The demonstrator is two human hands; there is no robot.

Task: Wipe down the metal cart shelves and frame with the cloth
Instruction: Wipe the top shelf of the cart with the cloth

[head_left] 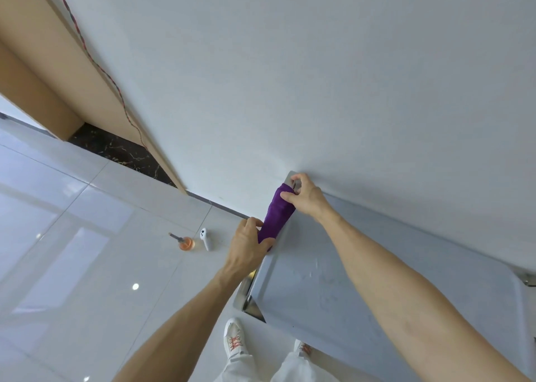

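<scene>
Both hands grip a purple cloth (275, 216) wrapped over the metal cart (319, 280) top's left edge: left hand (249, 244) near, right hand (304, 196) at the far corner by the wall (290, 77); open tiled floor (87, 236) left.

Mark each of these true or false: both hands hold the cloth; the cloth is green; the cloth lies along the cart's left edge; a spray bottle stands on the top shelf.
1. Both hands hold the cloth. True: the left hand and right hand grip the ends of the cloth.
2. The cloth is green. False: it is purple.
3. The cloth lies along the left edge of the cart. True.
4. A spray bottle stands on the top shelf. False: the spray bottle lies on the floor.
</scene>
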